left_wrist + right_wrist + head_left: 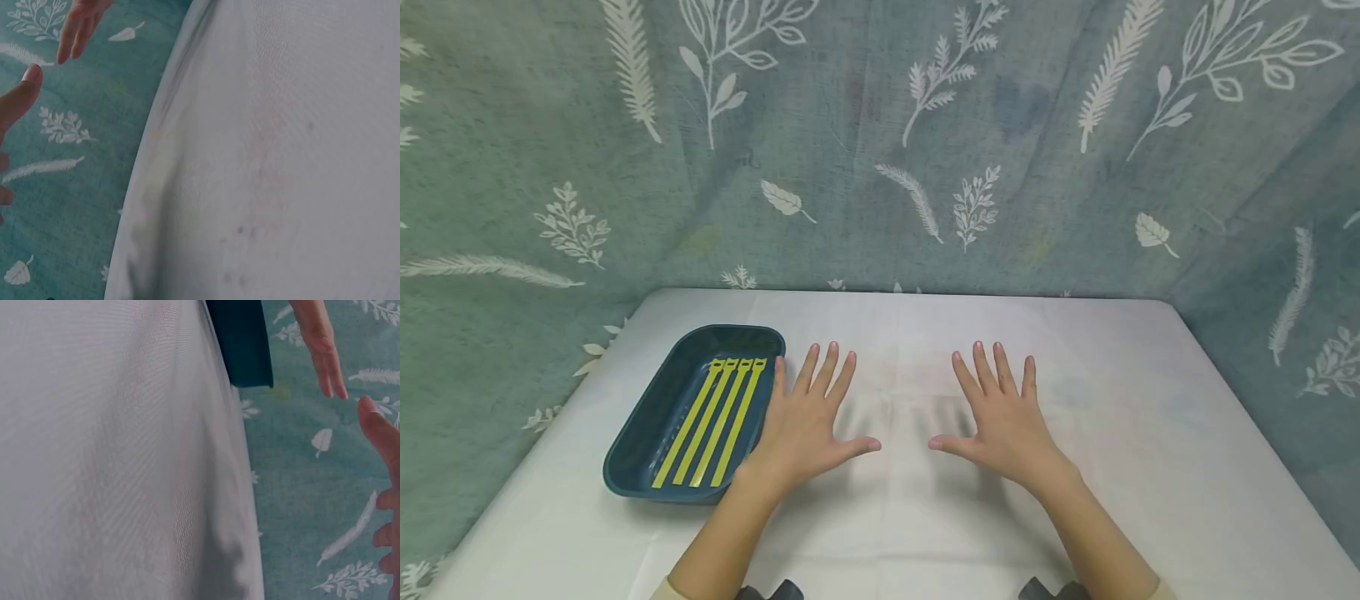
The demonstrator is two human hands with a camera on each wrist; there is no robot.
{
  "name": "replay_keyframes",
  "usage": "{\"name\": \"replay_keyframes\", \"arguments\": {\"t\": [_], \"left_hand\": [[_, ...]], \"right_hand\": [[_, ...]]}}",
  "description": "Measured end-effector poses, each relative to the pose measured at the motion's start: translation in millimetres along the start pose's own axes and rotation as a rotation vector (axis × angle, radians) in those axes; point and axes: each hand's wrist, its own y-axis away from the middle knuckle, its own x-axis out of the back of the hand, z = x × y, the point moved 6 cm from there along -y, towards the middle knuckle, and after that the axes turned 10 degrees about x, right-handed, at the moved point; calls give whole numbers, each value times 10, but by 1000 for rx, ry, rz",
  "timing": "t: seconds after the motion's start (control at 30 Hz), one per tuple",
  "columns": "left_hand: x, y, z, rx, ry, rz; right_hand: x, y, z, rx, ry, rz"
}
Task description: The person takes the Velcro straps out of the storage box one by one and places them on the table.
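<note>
My left hand (803, 429) hovers over the white table with its fingers spread, holding nothing. It is nearest to the right side of a dark teal tray (628, 454) and covers part of that rim. Several flat yellow straps (703, 425), each with a wider notched end, lie side by side in the tray. Across from it, my right hand (1009, 429) is likewise spread and holds nothing above the cloth. In the left wrist view, the left thumb (20, 97) shows at the edge. The right wrist view has the right thumb (378, 428) and a tray side (240, 344).
A white cloth (895, 525) covers the table, whose far edge meets a green curtain (850, 167) with white leaf prints. The curtain also hangs along both sides. Dark pieces (786, 590) show under the wrists at the bottom edge.
</note>
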Motion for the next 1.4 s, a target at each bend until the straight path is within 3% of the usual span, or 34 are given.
{"name": "replay_keyframes", "arguments": {"t": [0.3, 0.7, 1.2, 1.4], "left_hand": [[39, 33, -135, 19, -13, 8], [59, 110, -378, 75, 17, -30], [219, 161, -734, 70, 60, -38], [274, 212, -868, 52, 36, -49]], "right_hand": [[-2, -90, -57, 29, 0, 7], [-21, -246, -157, 48, -28, 18], [25, -409, -353, 77, -59, 20], [14, -463, -420, 97, -54, 27]]}}
